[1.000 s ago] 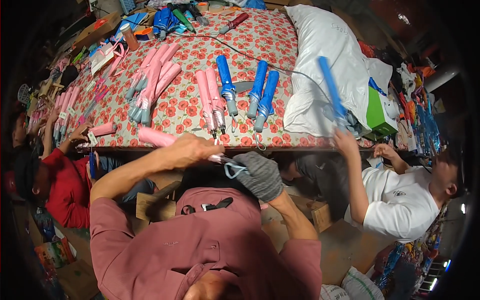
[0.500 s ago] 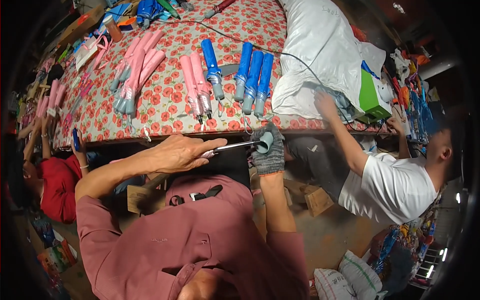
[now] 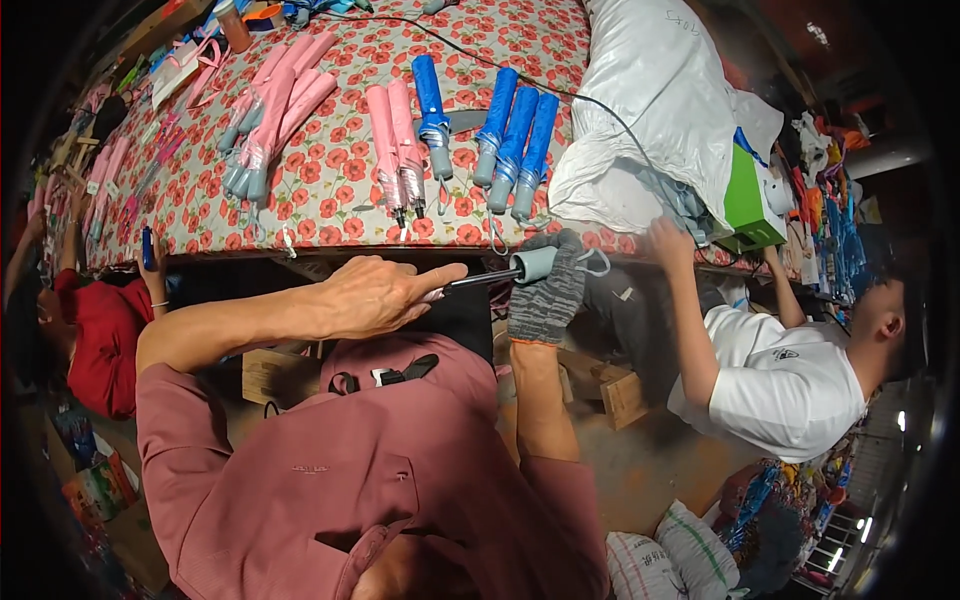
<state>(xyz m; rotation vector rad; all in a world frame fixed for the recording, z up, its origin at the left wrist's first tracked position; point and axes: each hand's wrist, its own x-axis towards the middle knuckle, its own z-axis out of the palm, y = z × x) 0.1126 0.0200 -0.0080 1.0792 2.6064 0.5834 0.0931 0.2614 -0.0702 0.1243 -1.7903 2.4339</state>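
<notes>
My bare left hand (image 3: 372, 296) is closed round a folded umbrella, index finger stretched along it; most of the umbrella is hidden by the hand and forearm. Its dark metal shaft (image 3: 482, 280) points right. In a grey knitted glove, my right hand (image 3: 550, 295) grips a grey umbrella handle (image 3: 537, 264) with a wrist loop (image 3: 598, 262). The shaft's tip meets the handle's opening; how deep it sits I cannot tell. Just beyond, on the table, lie two pink umbrellas (image 3: 395, 145) without grey handles and several blue umbrellas (image 3: 515, 140) with them.
The table (image 3: 340, 210) has a poppy-patterned cloth. Pink umbrellas (image 3: 275, 120) are piled at left. A white sack (image 3: 650, 90) and green box (image 3: 745, 200) stand at right, beside a person in white (image 3: 780, 375). Another person in red (image 3: 105, 350) sits at left. A cable (image 3: 470, 60) crosses the table.
The grey handle has turned from facing toward me to lying in line with the shaft, its loop now showing. The person in white has drawn a hand back from the sack's mouth.
</notes>
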